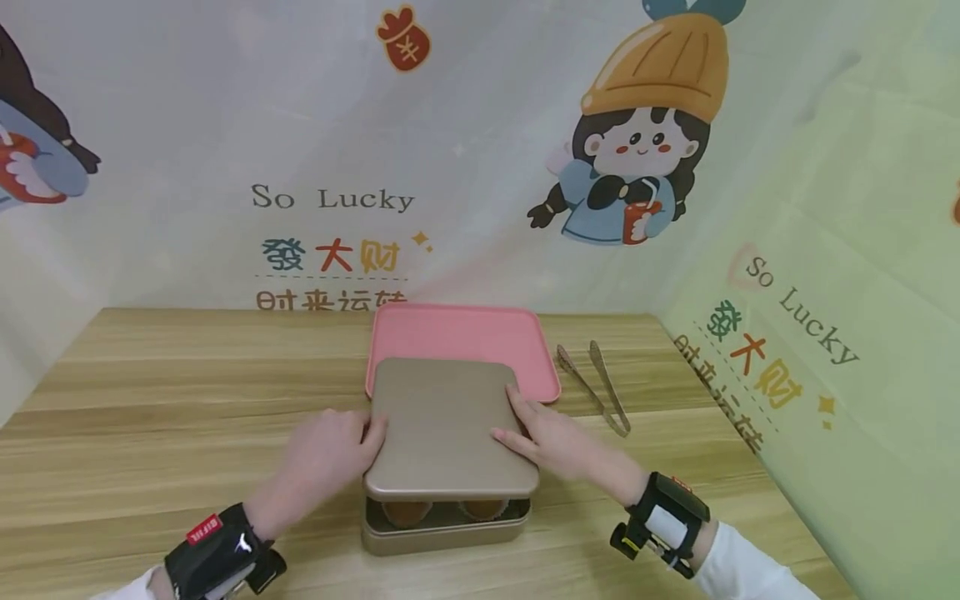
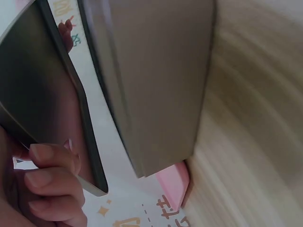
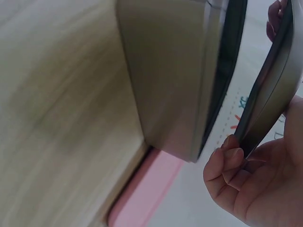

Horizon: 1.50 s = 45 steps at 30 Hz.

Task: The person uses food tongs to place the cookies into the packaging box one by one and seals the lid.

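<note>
A flat champagne-coloured tin lid (image 1: 453,433) is held level over the matching rectangular tin box (image 1: 442,544). Both wrist views show a gap between the lid (image 2: 42,90) and the box (image 3: 165,80). At the lid's left edge my left hand (image 1: 330,450) grips it, fingers curled under and thumb on the side. My right hand (image 1: 562,442) holds the right edge; its curled fingertips (image 3: 233,158) pinch the rim from below. Two brown cakes, one at left (image 1: 407,514) and one at right (image 1: 483,509), show inside the box's front; the lid hides the rest.
Behind the box lies a pink tray (image 1: 465,333), partly covered by the lid. To its right, metal tongs (image 1: 600,392) rest spread on the wood-grain table (image 1: 187,375). A printed cloth backdrop (image 1: 487,167) rises at the table's back and right edges.
</note>
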Tool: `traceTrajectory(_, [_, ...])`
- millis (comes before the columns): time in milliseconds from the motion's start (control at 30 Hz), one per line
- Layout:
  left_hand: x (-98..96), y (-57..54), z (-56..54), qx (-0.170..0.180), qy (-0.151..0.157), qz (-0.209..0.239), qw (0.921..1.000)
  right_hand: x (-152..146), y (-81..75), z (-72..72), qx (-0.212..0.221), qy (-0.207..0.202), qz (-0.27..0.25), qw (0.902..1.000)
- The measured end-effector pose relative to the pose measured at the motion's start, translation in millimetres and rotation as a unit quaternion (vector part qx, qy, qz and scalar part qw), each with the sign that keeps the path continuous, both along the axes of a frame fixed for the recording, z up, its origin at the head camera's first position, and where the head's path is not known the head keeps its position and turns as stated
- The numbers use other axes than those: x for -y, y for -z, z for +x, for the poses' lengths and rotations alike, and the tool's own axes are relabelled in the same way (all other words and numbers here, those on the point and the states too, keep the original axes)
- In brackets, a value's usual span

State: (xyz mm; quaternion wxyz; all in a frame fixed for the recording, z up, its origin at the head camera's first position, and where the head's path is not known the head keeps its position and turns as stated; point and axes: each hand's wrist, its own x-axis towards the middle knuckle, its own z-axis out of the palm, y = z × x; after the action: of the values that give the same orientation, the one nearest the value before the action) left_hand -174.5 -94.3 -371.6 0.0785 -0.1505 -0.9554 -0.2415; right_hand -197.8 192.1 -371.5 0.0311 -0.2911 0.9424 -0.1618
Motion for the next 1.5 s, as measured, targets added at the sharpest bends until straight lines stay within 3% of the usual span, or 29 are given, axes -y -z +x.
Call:
traceTrajectory(233, [-2.7,21.1,10.2,0.016,-0.002,-0.004,0.9999,-0.4,19.5,12.8,-0.031,-0.004,0.016,0.9994])
traceTrajectory(400, [-4.0,29.8,13.8,0.015,-0.012,-0.012,0.9997,0.5,29.1,16.7,-0.062,0.002,0.026,0.9977])
traceTrajectory(967, [-4.6,33.7,15.3,0.041,-0.026,-0.024,0.9985,5.0,32.2,15.8,-0.079,0.007,0.05,0.9956])
traceTrajectory(1267, [-4.4,35.6,13.7,0.047,-0.029,-0.019,0.9983,4.7,32.7,13.6,-0.07,0.005,0.043,0.9966])
traceTrajectory(1500, [-4.0,35.5,13.2,0.046,-0.03,-0.029,0.9981,2.9,34.5,10.5,-0.032,0.005,0.013,0.9994])
